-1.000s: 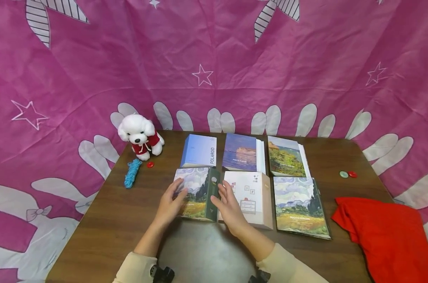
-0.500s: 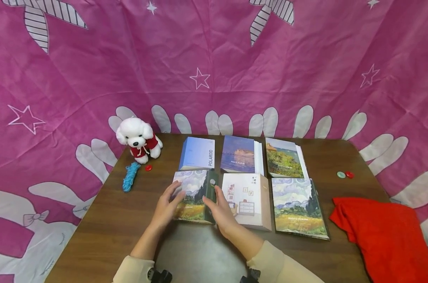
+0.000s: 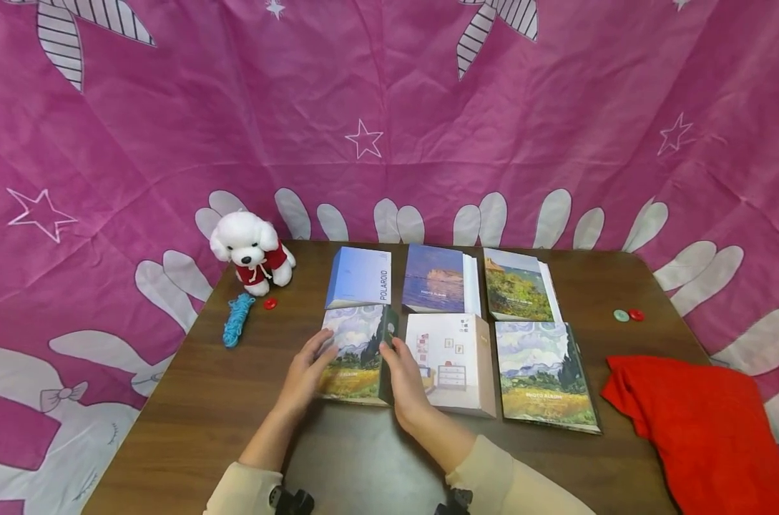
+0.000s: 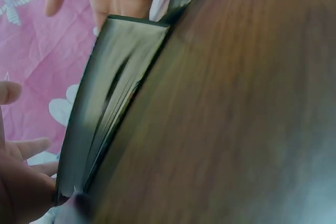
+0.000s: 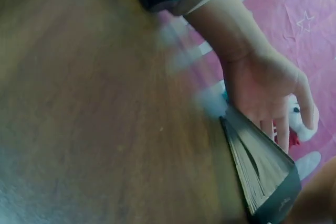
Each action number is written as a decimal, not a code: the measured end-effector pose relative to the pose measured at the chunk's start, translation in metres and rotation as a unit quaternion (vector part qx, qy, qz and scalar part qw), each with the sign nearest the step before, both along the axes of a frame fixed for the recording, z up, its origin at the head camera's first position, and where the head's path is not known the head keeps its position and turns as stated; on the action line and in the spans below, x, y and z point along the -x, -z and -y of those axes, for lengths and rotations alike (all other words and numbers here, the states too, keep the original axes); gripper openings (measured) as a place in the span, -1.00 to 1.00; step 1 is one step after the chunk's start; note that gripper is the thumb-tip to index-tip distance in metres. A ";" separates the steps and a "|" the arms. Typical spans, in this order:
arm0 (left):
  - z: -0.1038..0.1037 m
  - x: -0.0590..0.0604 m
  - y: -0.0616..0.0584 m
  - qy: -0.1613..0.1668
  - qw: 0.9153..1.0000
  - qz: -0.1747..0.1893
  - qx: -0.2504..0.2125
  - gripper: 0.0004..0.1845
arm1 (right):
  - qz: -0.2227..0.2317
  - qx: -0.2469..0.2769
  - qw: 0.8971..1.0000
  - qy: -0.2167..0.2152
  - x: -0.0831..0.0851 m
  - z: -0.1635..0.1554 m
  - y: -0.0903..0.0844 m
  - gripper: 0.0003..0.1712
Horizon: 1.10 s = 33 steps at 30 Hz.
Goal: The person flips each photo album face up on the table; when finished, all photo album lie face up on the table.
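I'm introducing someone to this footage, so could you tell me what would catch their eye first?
Six photo albums laid in two rows mid-table, with both hands on the front-left album: left hand at its left edge, right hand at its dark spine. A white plush dog sits back left; a red cloth lies front right.

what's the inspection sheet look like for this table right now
surface: brown wooden table.
job's things: green-spined photo album flat in the front row, beside five other albums.
clutter: plush dog, blue yarn, red button, two buttons, red cloth.
grippers: left hand on the album's left edge; right hand on its spine side.
cables: nothing seen.
surroundings: pink star-print cloth backdrop.
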<state>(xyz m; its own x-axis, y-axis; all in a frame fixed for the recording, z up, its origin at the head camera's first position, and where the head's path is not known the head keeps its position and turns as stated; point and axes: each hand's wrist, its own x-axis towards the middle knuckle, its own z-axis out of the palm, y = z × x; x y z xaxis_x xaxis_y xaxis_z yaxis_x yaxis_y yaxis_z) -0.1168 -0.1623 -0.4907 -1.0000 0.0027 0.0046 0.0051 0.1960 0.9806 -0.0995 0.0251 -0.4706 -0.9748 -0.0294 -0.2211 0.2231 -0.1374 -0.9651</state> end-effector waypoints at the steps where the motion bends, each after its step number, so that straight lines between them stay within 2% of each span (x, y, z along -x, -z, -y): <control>1: -0.001 0.000 -0.001 0.005 1.000 -0.001 -0.006 -0.46 | -0.003 0.009 1.000 0.003 0.000 0.000 -0.002 -0.21; 7: -0.010 0.000 -0.004 0.015 1.000 0.007 0.001 -0.45 | -0.034 0.011 0.999 0.022 0.002 -0.006 -0.006 -0.34; 11: -0.013 0.000 -0.007 0.020 0.999 0.031 -0.005 -0.40 | -0.051 -0.004 0.999 0.019 0.009 -0.014 -0.007 -0.43; 18: -0.023 0.003 -0.007 0.068 0.993 0.070 -0.067 -0.37 | -0.041 0.032 0.999 -0.005 0.023 -0.028 -0.015 -0.39; 24: -0.031 0.002 -0.010 0.102 0.985 0.076 -0.119 -0.34 | -0.046 0.050 0.998 -0.006 0.026 -0.033 -0.023 -0.44; 29: -0.036 0.002 -0.014 0.130 0.975 0.078 -0.165 -0.30 | -0.089 0.032 0.996 -0.009 0.025 -0.032 -0.027 -0.51; 33: -0.036 0.000 -0.020 0.120 0.972 0.080 -0.184 -0.29 | -0.130 0.024 0.991 -0.029 0.023 -0.028 -0.026 -0.48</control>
<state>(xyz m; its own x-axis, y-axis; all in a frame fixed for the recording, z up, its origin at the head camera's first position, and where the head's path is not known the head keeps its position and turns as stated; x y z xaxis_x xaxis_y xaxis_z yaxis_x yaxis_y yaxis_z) -0.1165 -0.1259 -0.4704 -0.9587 0.2637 -0.1067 -0.1518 -0.1569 0.9759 -0.1226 0.0533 -0.4447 -0.9950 -0.0918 0.0402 -0.0232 -0.1793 -0.9835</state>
